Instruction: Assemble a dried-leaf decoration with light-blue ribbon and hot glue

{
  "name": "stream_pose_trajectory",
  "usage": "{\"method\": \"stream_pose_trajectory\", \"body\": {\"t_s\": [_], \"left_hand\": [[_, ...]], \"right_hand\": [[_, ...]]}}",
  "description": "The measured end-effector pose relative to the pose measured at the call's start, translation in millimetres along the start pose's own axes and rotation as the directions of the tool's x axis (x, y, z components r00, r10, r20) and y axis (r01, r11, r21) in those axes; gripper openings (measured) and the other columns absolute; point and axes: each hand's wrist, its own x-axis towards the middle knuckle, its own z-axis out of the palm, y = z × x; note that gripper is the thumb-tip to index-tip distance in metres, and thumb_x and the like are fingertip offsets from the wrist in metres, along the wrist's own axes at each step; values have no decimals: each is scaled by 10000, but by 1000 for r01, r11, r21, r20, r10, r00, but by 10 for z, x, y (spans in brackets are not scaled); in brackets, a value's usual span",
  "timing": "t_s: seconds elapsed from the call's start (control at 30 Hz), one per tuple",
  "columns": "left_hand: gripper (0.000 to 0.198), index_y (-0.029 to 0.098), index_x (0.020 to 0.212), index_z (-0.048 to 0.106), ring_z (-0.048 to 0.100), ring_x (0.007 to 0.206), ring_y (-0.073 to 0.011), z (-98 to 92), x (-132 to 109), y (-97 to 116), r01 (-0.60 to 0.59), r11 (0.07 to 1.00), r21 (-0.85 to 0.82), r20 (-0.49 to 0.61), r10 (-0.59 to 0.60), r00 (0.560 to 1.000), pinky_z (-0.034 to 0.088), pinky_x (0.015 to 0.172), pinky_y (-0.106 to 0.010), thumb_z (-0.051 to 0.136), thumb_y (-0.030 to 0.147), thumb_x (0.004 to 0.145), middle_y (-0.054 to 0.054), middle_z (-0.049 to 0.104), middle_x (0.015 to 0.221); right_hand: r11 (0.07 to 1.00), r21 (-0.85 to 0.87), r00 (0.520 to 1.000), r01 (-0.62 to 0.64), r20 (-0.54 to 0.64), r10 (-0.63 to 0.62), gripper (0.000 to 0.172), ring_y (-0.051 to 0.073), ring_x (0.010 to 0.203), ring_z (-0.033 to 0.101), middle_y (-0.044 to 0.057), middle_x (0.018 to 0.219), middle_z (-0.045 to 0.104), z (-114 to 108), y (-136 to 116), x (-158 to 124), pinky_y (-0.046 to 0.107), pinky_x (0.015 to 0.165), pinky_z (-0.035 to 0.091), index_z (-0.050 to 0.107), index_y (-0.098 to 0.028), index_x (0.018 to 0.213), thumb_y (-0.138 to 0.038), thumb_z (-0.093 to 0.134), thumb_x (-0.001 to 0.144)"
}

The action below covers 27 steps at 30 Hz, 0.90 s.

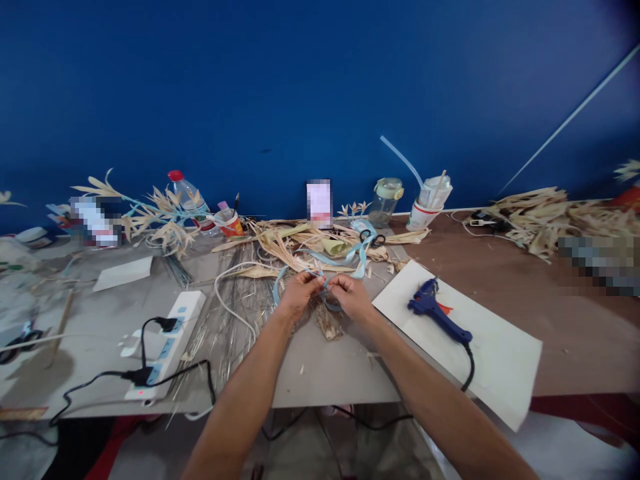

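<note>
My left hand (pixel 299 293) and my right hand (pixel 351 295) meet over the middle of the table, both with fingers pinched. Between their fingertips runs a light blue ribbon (pixel 361 260), and each hand grips part of it. Its loose loops trail behind the hands toward a pile of dried corn husks (pixel 280 241). Below the fingers, a scrap of dried husk (pixel 327 322) lies on the tabletop. Black-handled scissors (pixel 373 238) rest just beyond my right hand. What exactly the fingertips cover is too small to make out.
A blue glue gun (pixel 440 312) lies on a white board (pixel 493 363) at right. On the left are a power strip (pixel 173 340) with black cords and thin wires (pixel 220 320). Along the wall stand a phone (pixel 320 203), a jar (pixel 386 200), a paper cup (pixel 424 217) and a bottle (pixel 187 193).
</note>
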Motion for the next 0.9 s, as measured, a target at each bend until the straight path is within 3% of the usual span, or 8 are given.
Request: {"method": "stream_pose_trajectory", "body": {"t_s": [0.33,0.7,0.9], "left_hand": [[201,147,588,615,456,506,-97,-7,45,-79,-57,977,205,-44,67,997,337,522,-231,714,319,617,27,561,518],[236,164,560,550,364,476,-81,62,-23,10,-75,961,266,-34,87,996,284,488,-226,701,331,627,65,447,478],[222,155,552,580,394,490,-88,45,2,-24,-34,966,257,-74,55,996,295,487,-222,720,320,602,50,491,479]], "right_hand": [[971,-233,998,54,-6,-57,161,168,614,543,17,659,637,-17,-154,-47,295,633,412,614,-193,674,-221,466,728],[973,-227,999,37,-7,-39,111,209,665,591,35,709,670,6,-169,-61,330,658,428,606,-225,697,-215,503,738],[970,-238,999,36,-4,-38,131,206,707,598,33,735,667,25,-141,-62,325,687,430,618,-210,737,-224,488,725]]}}
